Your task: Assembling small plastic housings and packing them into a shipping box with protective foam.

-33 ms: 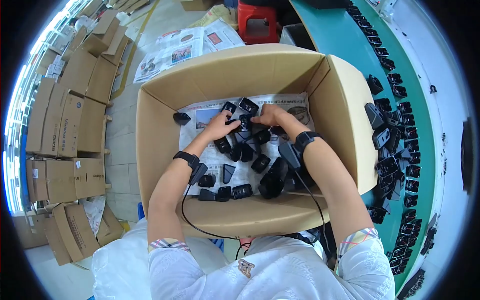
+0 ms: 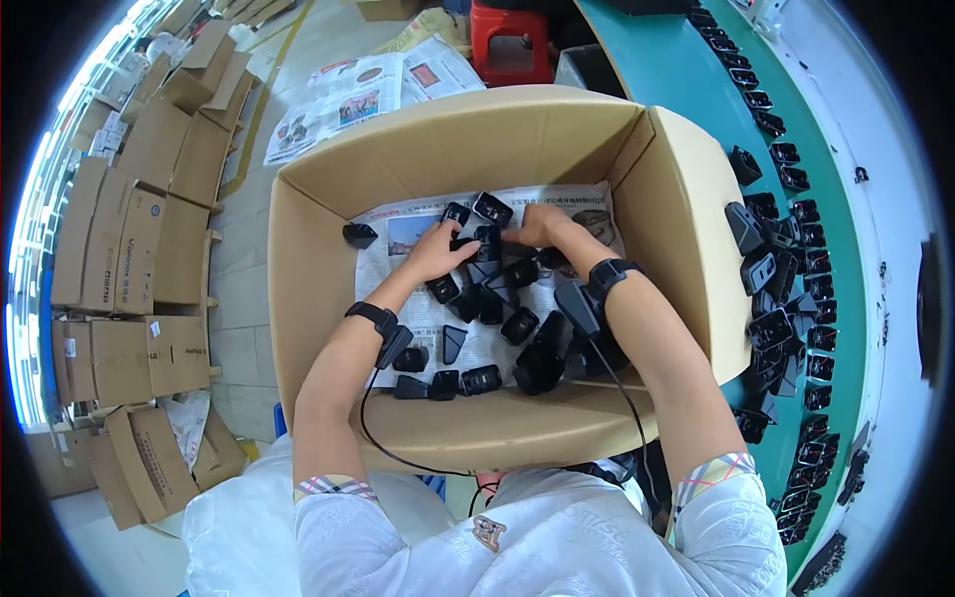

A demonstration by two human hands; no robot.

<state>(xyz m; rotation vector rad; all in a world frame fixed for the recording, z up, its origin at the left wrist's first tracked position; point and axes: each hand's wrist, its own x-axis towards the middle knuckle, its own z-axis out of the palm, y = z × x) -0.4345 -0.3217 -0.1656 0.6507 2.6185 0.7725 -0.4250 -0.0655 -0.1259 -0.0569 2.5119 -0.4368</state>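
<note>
My left hand (image 2: 433,253) reaches into a large cardboard box (image 2: 288,328). Its fingers bend over a small black plastic housing (image 2: 456,213), and the thumb stretches toward another black housing (image 2: 487,240). My right hand (image 2: 538,227) is curled just right of that second housing, thumb tip close to it; the other fingertips are hidden. Several more black housings, some wedge-shaped, lie loosely on newspaper (image 2: 398,323) lining the box. One glossy housing (image 2: 493,208) lies between my hands, toward the far wall.
Along the right, a green table (image 2: 657,55) carries long rows and a heap of black housings (image 2: 781,338). Cardboard boxes (image 2: 129,239) are stacked on the left. Beyond the box are newspaper sheets (image 2: 348,99) and a red stool (image 2: 509,40). Cables run from my wrist straps.
My right hand has shifted very slightly and its fingers look a little more tucked. The left hand and the housings stay practically where they were.
</note>
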